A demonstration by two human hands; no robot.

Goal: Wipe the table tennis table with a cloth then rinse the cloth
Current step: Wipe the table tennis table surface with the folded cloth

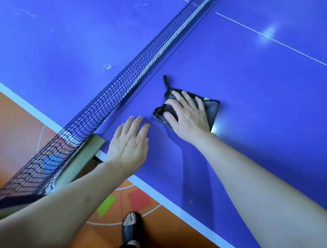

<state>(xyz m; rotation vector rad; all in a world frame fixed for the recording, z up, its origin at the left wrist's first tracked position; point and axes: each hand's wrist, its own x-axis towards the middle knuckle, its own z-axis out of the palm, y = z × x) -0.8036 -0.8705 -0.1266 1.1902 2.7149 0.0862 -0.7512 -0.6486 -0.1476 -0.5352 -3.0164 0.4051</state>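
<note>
Cloth [209,110] on table [261,83], under right hand [189,116], near net [123,80]. Left hand [129,140] flat on table at cloth's 7 o'clock, beside net clamp [84,156]. Foot [131,226] on floor [10,130] at 6 o'clock.

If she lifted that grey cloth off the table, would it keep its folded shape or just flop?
Probably flop: the cloth is soft fabric, folded and rumpled under the right hand. Its thin loop looks limp. It likely slides easily on the smooth, glossy table.
</note>
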